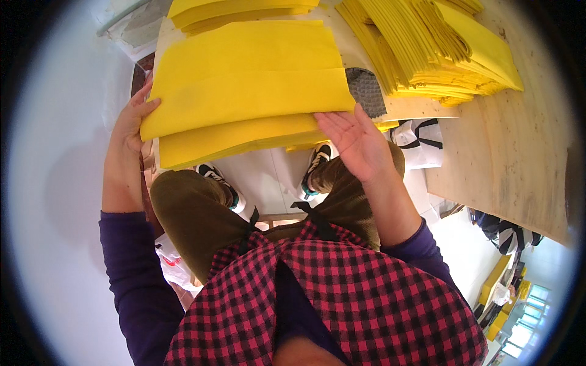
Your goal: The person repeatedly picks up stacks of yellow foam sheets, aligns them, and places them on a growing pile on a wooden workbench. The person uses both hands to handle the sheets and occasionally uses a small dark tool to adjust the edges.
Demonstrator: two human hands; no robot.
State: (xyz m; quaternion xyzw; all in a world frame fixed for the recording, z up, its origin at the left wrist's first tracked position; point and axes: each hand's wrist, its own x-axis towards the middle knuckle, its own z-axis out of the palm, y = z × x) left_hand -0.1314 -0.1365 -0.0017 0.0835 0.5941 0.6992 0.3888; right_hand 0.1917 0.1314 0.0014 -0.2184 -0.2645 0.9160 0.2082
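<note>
A yellow fabric sheet (244, 91) with a crease across it lies spread before me, on top of more yellow fabric layers (226, 146) whose edges hang past the table's near side. My left hand (135, 119) pinches the sheet's left edge, its thumb on top and the other fingers partly hidden. At the near right corner, my right hand (357, 143) has its palm turned up and its fingers stretched out. Those fingertips touch the sheet's near edge, and the thumb rests by the corner.
Folded yellow fabric pieces (433, 55) are heaped at the far right, and another yellow stack (244, 13) sits at the far edge. A dark grey textured pad (365, 91) shows beside the sheet. Right of the wooden table (488, 152), a white bag (421, 146) stands below.
</note>
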